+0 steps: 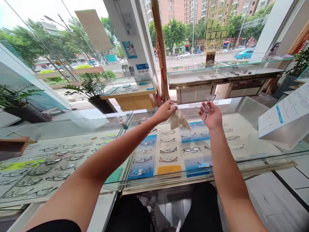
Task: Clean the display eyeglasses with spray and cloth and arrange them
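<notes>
Both of my hands are held out over a glass display counter (149, 116). In my left hand (167, 110) the fingers are closed on a cream-coloured cloth (179, 118), which hangs down from the grip. My right hand (212, 115) grips a pair of glasses (205, 109) with clear lenses and a thin frame. Cloth and glasses are apart. Beneath the glass lie rows of eyeglass frames (191, 149), some on blue cards (145, 146).
To the left on the counter stands a small bottle (122, 122). A white and blue sign box (282, 119) is at the right, and a brown wooden object (12, 146) at the left edge. Further cases (224, 72), potted plants (89, 91) and a wooden post (160, 58) stand beyond.
</notes>
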{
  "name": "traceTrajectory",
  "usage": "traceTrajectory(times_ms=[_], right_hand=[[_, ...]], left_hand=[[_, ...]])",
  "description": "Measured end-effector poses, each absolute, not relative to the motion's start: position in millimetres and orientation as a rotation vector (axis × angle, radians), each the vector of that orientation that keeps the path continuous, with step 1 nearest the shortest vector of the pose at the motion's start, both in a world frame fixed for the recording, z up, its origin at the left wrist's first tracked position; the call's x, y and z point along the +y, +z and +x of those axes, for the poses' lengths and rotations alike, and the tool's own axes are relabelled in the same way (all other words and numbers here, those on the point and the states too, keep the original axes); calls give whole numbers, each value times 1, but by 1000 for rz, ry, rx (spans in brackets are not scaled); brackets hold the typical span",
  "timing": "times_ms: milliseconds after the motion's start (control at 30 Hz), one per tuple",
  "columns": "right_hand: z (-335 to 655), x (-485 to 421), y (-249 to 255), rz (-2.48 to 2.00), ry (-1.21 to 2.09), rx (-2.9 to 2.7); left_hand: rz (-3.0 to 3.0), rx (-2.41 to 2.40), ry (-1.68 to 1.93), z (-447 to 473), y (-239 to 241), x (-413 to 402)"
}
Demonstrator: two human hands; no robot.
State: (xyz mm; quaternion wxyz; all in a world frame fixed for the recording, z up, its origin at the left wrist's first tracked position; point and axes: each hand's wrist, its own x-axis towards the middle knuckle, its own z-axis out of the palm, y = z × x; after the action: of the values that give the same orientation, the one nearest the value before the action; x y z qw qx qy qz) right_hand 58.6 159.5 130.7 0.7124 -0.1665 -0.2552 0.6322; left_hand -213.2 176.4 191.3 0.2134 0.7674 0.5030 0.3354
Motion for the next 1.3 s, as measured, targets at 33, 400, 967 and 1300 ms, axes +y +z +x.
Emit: traceTrajectory(times_ms=[33, 400, 967, 1300], right_hand=[[57, 158, 131, -379, 1406, -564], [-43, 55, 149, -267, 1671, -589], [-154, -39, 149, -291, 1936, -539], [-158, -37, 149, -308, 1820, -572]], left_hand=[[2118, 1406, 926, -225, 199, 165], [2069, 1484, 994, -310, 242, 58], [1142, 1394, 1610, -320, 158, 10], [1156, 1172, 1615, -345, 146, -16]])
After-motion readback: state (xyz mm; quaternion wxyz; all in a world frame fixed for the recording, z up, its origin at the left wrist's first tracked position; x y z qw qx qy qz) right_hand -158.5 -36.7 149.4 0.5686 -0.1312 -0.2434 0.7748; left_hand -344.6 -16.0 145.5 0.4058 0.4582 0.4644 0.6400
